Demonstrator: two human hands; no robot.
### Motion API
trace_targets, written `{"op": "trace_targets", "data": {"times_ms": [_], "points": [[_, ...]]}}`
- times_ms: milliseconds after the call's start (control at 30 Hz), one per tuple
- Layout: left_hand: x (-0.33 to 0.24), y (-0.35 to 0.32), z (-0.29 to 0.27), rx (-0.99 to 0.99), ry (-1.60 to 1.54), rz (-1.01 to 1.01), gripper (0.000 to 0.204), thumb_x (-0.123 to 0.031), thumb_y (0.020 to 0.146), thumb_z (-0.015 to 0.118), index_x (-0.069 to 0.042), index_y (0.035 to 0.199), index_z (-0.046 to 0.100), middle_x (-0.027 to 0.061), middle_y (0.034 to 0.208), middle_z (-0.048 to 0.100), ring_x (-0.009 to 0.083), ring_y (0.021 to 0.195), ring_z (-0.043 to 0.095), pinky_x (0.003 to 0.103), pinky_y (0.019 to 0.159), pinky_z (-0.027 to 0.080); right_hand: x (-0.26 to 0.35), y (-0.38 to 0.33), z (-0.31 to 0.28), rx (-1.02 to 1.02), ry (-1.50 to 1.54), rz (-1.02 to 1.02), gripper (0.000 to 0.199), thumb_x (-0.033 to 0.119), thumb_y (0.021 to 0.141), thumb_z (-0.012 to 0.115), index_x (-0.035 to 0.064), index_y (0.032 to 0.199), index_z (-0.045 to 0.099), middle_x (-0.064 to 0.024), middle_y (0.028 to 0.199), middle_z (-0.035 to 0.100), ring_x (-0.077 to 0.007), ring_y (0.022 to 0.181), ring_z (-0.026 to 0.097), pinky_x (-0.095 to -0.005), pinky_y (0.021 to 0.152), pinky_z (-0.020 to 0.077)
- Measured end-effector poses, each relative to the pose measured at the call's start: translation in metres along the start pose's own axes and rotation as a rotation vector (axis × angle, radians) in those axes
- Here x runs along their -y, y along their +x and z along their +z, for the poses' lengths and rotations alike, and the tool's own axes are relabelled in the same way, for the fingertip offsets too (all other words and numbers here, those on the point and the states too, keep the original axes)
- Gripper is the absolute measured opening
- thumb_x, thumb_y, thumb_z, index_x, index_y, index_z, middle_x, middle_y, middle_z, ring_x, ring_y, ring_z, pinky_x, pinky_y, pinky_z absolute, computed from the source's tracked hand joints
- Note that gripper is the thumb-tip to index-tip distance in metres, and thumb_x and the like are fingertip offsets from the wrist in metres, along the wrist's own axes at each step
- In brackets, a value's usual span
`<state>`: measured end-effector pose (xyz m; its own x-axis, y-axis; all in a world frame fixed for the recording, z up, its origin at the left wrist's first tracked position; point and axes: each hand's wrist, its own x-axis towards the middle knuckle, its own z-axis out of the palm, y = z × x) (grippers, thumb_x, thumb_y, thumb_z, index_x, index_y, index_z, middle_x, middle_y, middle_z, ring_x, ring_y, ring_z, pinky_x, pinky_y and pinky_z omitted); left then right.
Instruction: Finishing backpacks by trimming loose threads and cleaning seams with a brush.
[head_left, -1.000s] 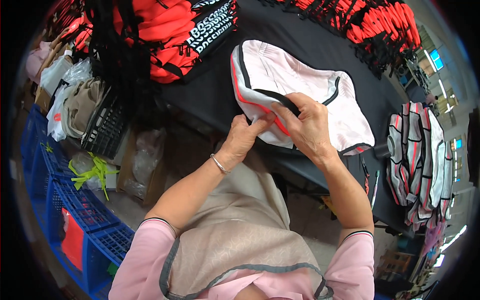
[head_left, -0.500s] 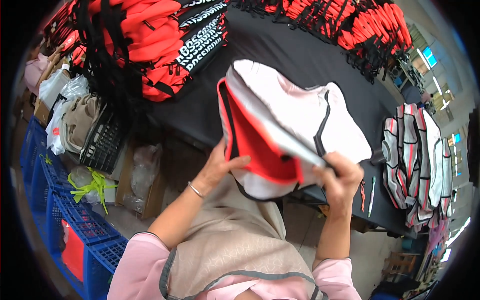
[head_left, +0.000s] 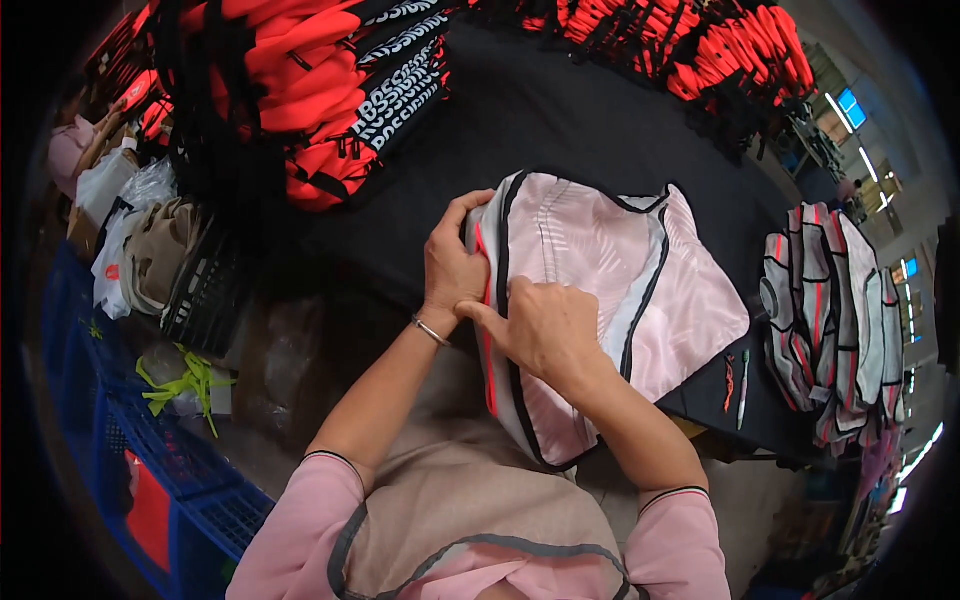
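A pale pink-white bag point(head_left: 685, 315), its seams bound in black and a red edge along its left side, lies over the front of the black table. My left hand point(head_left: 455, 258) is wrapped round the upper left edge of the bag, its fingertips hidden behind the fabric. Across the middle of that left side, my right hand point(head_left: 555, 328) has its fingers curled on the pale cloth, with the thumb reaching over the red edge toward my left wrist. The bag's red inside is mostly out of sight.
Red and black bags point(head_left: 290, 90) are piled high at the left, with more red ones point(head_left: 740, 55) at the far right. Grey-white bags point(head_left: 830, 320) stand in a row at the right, near a toothbrush-like tool point(head_left: 743, 390). Blue crates point(head_left: 150, 440) stand lower left.
The bag has swung down toward me and its gaping red opening has turned out of view. My left hand moved up its edge; my right hand crossed leftward from its right side.
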<state>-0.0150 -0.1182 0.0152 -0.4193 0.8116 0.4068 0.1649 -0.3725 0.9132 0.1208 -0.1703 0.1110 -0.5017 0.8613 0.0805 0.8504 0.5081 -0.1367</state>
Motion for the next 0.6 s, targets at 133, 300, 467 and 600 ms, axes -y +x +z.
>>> {"op": "trace_targets", "data": {"times_ms": [133, 300, 467, 600], "points": [[0.007, -0.001, -0.028, 0.100, -0.020, 0.030, 0.041, 0.005, 0.083, 0.060, -0.006, 0.123, 0.065, 0.0167, 0.115, 0.070, 0.0266, 0.105, 0.069, 0.032, 0.091, 0.052, -0.023, -0.004, 0.011, -0.142, 0.124, -0.129, 0.041, 0.037, 0.091, 0.063, 0.0010, 0.070, 0.063, -0.0172, 0.058, 0.062, -0.0345, 0.053, 0.063, -0.0439, 0.050, 0.0481], [0.077, 0.004, -0.118, 0.004, 0.456, 0.045, 0.046, 0.004, 0.079, 0.067, -0.012, 0.122, 0.069, 0.0134, 0.100, 0.072, 0.0290, 0.092, 0.070, 0.033, 0.079, 0.055, -0.073, -0.025, -0.067, -0.164, 0.455, -0.083, 0.024, 0.008, 0.088, 0.062, -0.0018, 0.067, 0.058, -0.0079, 0.049, 0.048, -0.0091, 0.045, 0.046, -0.0299, 0.044, 0.0387], [0.026, -0.010, -0.101, -0.242, 0.791, 0.434, 0.038, 0.007, 0.074, 0.073, -0.008, 0.108, 0.069, 0.0077, 0.077, 0.058, 0.0241, 0.069, 0.059, 0.033, 0.062, 0.050, -0.037, -0.031, -0.038, -0.173, 0.438, -0.270, 0.031, 0.012, 0.085, 0.066, 0.0037, 0.061, 0.049, -0.0130, 0.050, 0.050, -0.0305, 0.043, 0.051, -0.0376, 0.044, 0.0412], [-0.015, -0.034, -0.080, 0.137, 0.606, 0.421, 0.021, 0.002, 0.079, 0.068, -0.002, 0.100, 0.064, 0.0112, 0.082, 0.060, 0.0257, 0.064, 0.062, 0.033, 0.056, 0.049, -0.027, -0.028, 0.004, -0.163, 0.556, -0.378, 0.030, 0.010, 0.085, 0.065, 0.0029, 0.061, 0.049, -0.0109, 0.050, 0.044, -0.0217, 0.042, 0.046, -0.0358, 0.043, 0.0390]]}}
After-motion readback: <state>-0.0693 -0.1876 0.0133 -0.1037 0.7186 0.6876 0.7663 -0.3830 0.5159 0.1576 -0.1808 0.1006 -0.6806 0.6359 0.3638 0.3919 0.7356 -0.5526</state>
